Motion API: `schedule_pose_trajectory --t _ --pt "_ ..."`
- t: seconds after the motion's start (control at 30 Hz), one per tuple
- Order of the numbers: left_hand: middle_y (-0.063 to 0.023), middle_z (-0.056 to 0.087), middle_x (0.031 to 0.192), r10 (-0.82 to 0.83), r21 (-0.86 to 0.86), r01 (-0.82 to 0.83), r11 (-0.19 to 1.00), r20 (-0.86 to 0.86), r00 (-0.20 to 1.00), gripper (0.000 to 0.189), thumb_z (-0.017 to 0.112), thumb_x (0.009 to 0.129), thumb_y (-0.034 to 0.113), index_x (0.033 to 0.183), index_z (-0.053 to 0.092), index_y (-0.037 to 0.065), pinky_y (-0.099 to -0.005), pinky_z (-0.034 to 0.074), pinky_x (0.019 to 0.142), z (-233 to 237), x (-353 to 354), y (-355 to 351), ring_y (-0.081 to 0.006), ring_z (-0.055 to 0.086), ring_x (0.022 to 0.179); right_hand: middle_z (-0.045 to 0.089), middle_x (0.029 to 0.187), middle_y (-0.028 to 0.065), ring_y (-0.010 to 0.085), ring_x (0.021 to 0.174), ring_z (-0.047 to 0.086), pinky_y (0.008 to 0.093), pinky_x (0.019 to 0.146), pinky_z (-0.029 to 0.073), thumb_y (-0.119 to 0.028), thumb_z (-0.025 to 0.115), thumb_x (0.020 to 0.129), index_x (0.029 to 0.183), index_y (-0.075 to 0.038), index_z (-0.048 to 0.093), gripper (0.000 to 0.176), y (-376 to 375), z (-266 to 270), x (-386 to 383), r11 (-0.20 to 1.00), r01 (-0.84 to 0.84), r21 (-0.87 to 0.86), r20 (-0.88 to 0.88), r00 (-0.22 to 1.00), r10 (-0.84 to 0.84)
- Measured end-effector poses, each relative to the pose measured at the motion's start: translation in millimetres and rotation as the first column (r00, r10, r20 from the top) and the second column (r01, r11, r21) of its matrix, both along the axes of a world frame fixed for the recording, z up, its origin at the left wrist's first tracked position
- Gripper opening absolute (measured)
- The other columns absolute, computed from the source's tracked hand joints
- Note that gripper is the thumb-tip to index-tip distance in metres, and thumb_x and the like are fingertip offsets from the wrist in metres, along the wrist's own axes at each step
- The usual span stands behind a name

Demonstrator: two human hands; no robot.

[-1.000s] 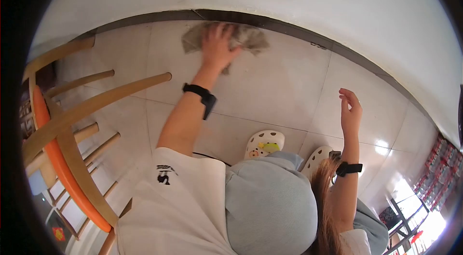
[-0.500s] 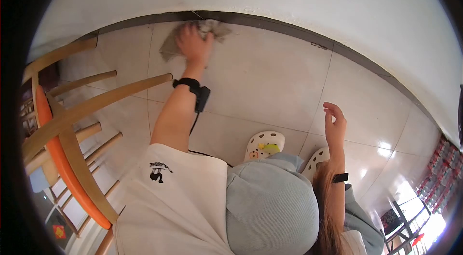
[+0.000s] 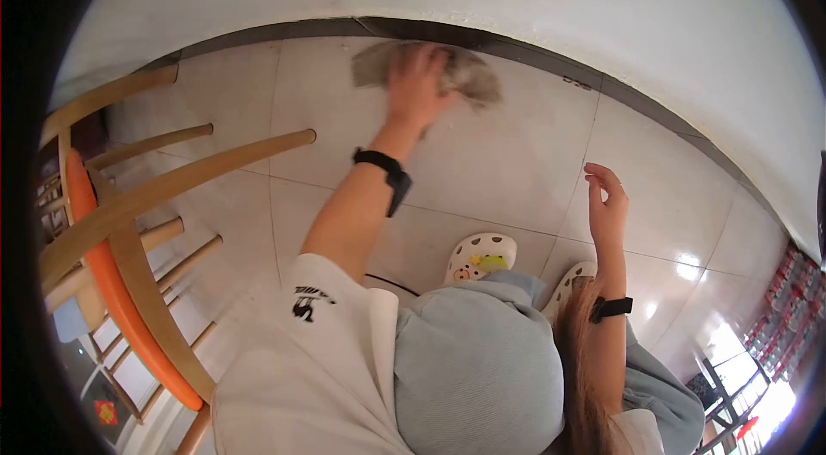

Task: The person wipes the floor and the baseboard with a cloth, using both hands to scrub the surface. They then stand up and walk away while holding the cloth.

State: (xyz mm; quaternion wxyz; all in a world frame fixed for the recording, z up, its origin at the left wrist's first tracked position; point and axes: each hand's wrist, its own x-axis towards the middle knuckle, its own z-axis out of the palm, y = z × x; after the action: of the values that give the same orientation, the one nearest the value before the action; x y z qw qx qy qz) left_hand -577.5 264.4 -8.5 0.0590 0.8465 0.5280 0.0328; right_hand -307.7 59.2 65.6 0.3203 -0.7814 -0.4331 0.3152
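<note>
On the tiled floor near the base of the wall, my left hand presses down on a grey-brown cloth, its fingers over the cloth's middle. Motion blurs both hand and cloth. The cloth spreads out on either side of the hand, close to the dark skirting strip. My right hand hangs above the floor at the right with loosely bent fingers, and nothing shows in it. Each wrist wears a black band.
At the left stands a wooden chair with an orange part, its legs reaching over the floor tiles. A black cable runs near my knees. Two pale clogs are below. A dark-framed rack and a patterned curtain appear far right.
My left hand and the cloth have moved right along the skirting strip. My right hand has shifted slightly up and to the right.
</note>
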Motion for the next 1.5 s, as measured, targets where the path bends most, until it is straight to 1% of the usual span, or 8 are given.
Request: schedule_pose_trajectory --t 0.2,0.37,0.57,0.73,0.83,0.97,1.23,1.5 --pt "-0.0102 0.033 0.140 0.474 0.173 -0.456 0.873 -0.083 0.876 0.069 0.057 0.077 0.049 0.132 0.041 0.011 -0.0492 0.021 0.108 -13.7 -143.4 73.1 -0.0249 0.030 0.131 0.065 0.096 0.0089 0.0186 0.088 0.062 0.0296 0.079 0.047 -0.003 0.051 0.085 0.101 -0.004 0.063 0.019 -10.2 -2.3 -10.0 1.000 0.002 -0.012 0.000 1.000 -0.002" --pt "-0.0120 0.036 0.138 0.612 0.229 -0.591 0.773 -0.025 0.791 0.069 0.051 0.078 0.051 0.130 0.042 0.008 -0.0551 0.020 0.105 -36.2 -119.0 67.6 -0.0315 0.031 0.128 0.065 0.095 0.0104 0.0215 0.087 0.061 0.0310 0.077 0.047 -0.006 0.053 0.085 0.099 -0.005 0.063 0.017 -17.3 -2.6 -19.6 0.998 0.036 -0.053 -0.058 0.998 -0.039" --pt "-0.0124 0.038 0.135 -0.040 0.049 0.038 0.998 0.027 0.999 0.064 0.067 0.068 0.040 0.123 0.051 0.011 -0.0590 0.017 0.105 -22.0 26.9 -64.8 -0.0327 0.031 0.127 0.065 0.095 0.0105 0.0217 0.087 0.061 0.0317 0.078 0.047 -0.005 0.052 0.085 0.098 -0.004 0.063 0.017 -23.0 -10.7 -13.6 0.999 0.021 -0.028 -0.030 0.999 -0.022" --pt "-0.0129 0.038 0.135 -0.446 -0.194 0.518 0.833 0.318 0.837 0.066 0.072 0.061 0.031 0.120 0.052 0.011 -0.0536 0.021 0.106 -5.2 51.8 -140.3 -0.0316 0.027 0.131 0.065 0.095 0.0101 0.0214 0.087 0.061 0.0315 0.080 0.046 -0.005 0.053 0.085 0.099 -0.004 0.063 0.018 -15.1 -8.6 -2.2 0.996 0.076 0.035 -0.028 0.997 -0.075" --pt "-0.0138 0.040 0.133 -0.344 -0.230 0.390 0.892 0.213 0.914 0.060 0.071 0.064 0.030 0.117 0.054 0.008 -0.0504 0.021 0.107 3.0 25.5 -91.8 -0.0329 0.029 0.129 0.065 0.098 0.0091 0.0185 0.089 0.062 0.0292 0.081 0.046 -0.003 0.050 0.086 0.101 -0.002 0.062 0.019 -17.1 -8.2 5.3 0.997 0.067 0.035 -0.012 0.998 -0.067" --pt "-0.0136 0.036 0.139 0.053 0.111 -0.064 0.992 0.097 0.994 0.066 0.071 0.066 0.030 0.124 0.051 0.006 -0.0501 0.019 0.109 -10.0 -47.2 -13.1 -0.0325 0.027 0.132 0.065 0.099 0.0084 0.0173 0.090 0.062 0.0282 0.082 0.046 -0.002 0.049 0.086 0.102 -0.001 0.062 0.020 -23.5 -6.2 5.9 0.997 0.074 -0.006 -0.028 0.997 -0.074" --pt "-0.0089 0.023 0.147 -0.157 -0.203 0.172 0.964 0.085 0.984 0.070 0.072 0.066 0.031 0.128 0.048 0.009 -0.0535 0.013 0.109 1.6 -31.5 -131.4 -0.0316 0.019 0.136 0.065 0.099 0.0080 0.0174 0.092 0.062 0.0288 0.082 0.046 -0.004 0.049 0.087 0.103 -0.002 0.062 0.021 -24.0 -10.2 -3.5 0.997 0.064 -0.033 -0.037 0.997 -0.065" --pt "-0.0092 0.022 0.148 -0.234 -0.129 0.249 0.960 0.121 0.965 0.074 0.072 0.066 0.042 0.129 0.048 0.011 -0.0554 0.011 0.109 -9.3 -1.2 -130.4 -0.0325 0.017 0.136 0.066 0.099 0.0094 0.0208 0.091 0.062 0.0302 0.079 0.047 -0.007 0.051 0.086 0.102 -0.004 0.063 0.020 -8.0 -5.9 -19.0 0.999 0.037 -0.024 -0.042 0.998 -0.038"
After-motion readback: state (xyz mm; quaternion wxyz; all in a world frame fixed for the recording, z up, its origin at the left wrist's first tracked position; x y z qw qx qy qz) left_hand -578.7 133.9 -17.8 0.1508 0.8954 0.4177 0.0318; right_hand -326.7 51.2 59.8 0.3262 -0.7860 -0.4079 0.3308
